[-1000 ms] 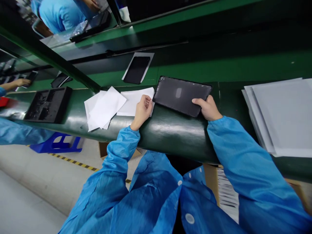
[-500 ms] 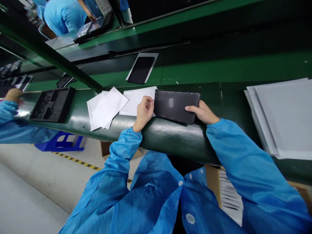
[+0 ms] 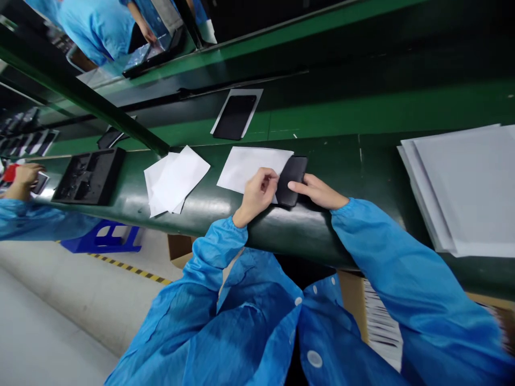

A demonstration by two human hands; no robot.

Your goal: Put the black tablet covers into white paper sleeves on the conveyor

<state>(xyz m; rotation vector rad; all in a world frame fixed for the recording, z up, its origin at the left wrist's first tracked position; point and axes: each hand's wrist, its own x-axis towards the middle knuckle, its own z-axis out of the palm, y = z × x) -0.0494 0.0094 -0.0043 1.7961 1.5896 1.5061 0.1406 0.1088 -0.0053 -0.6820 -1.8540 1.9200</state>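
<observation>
A black tablet lies partly inside a white sleeve, with only its right end showing. My right hand grips that end, thumb on top and fingers at the edge. My left hand is closed in a pinch at the mouth of the sleeve, holding its edge. To the left, a few white sleeves lie loosely stacked on the green bench. Farther back, another black tablet rests on a white sleeve.
A thick stack of white sleeves sits at the right. At the left stand a black compartment tray and a slanting green post. A co-worker's hand is beyond the tray. Below are a blue stool and open cartons.
The tablet has slid left into the sleeve, so much less of it shows. My right hand has moved left with it. My left hand and the sleeve have shifted slightly right.
</observation>
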